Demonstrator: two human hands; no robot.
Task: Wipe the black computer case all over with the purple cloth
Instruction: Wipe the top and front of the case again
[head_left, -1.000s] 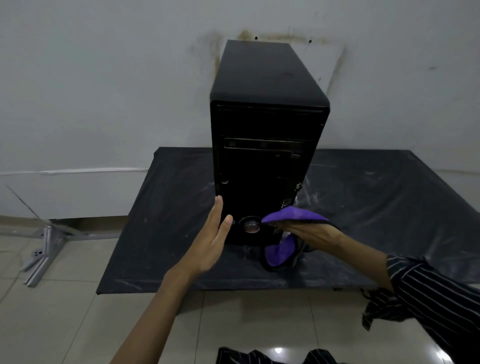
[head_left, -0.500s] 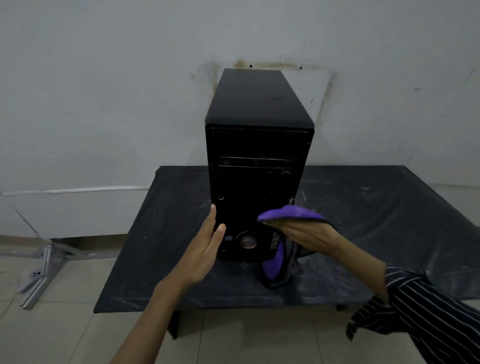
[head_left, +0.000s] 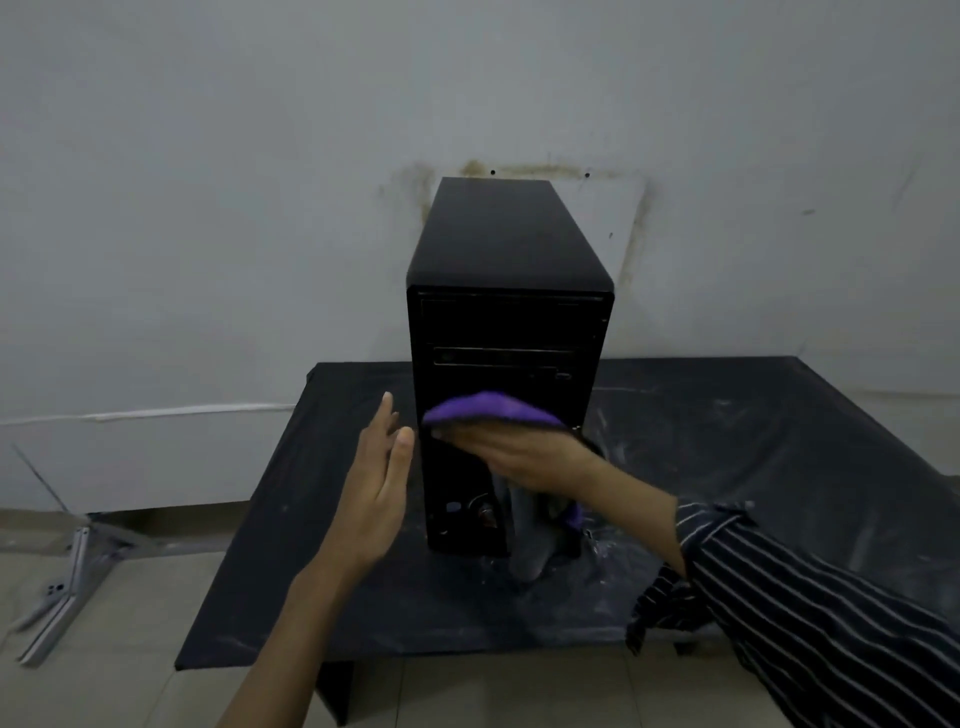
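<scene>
1. Table (head_left: 779, 467): black-covered and scuffed with pale smears; it spreads out below and to both sides of the wiping hand.
2. Black computer case (head_left: 509, 249): stands upright on the table with its front panel toward the camera; its top and sides lie above and behind the grip and show no cloth contact now.
3. Right hand (head_left: 530, 457): striped sleeve (head_left: 831, 623) behind it; fingers straight and together, pressing flat on the mid front panel just under the drive slot; whether the thumb pinches the fabric, cannot tell.
4. Left hand (head_left: 374, 493): just left of the grip, fingers spread straight, at the case's left front edge and holding nothing; touching or a hair off, cannot tell.
5. Purple cloth (head_left: 488, 408): draped over the right fingers, between them and the panel; a loose tail hangs below the hand.
6. Change: 1 s ago the cloth was low, beside the round power button (head_left: 485, 512); now it is higher and the button sits uncovered under the grip; judged 1 upward stroke on the front; top, sides and back likely remain, so the task is early.
</scene>
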